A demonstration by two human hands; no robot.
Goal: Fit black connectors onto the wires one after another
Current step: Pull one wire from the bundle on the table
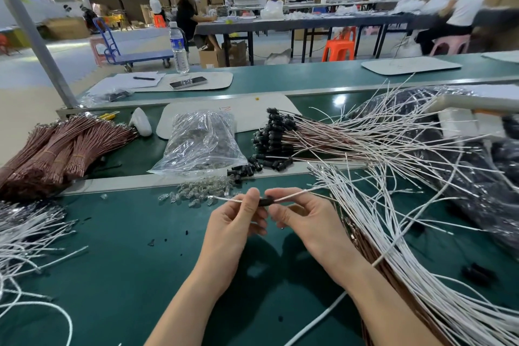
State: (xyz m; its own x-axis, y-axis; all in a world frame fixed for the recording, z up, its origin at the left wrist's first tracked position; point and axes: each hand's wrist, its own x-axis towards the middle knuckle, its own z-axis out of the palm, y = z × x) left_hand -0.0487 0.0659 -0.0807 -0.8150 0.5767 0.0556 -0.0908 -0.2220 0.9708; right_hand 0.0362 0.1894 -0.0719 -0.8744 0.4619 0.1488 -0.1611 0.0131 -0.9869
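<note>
Black plastic, small and rigid: one black connector (265,202) sits threaded on a white wire (228,199), held just above the green bench mat (118,261) between both hands. Left hand (238,222) pinches the wire between thumb and forefinger, just left of the connector. Right hand (304,219) pinches at the connector's right end, where the wire runs off toward the loose white wire bundle (393,205). I cannot tell whether the right fingertips bear on plastic or on wire alone. The wire's left end carries a small pale fitting, too small to make out, near a scatter of clear caps (196,192). Judgement on handling: the wire looks light and limp and would likely buckle if pushed from far back, so it is best gripped close to the connector, where a short length stays stiff. The connector is hard, light and probably smooth, so apt to slip. It is better pinched across its sides than at its tip. Spare connectors (244,170) lie loose on the ledge behind, beside a plastic bag (200,143). Fitted wires (273,135) are fanned out further back.
</note>
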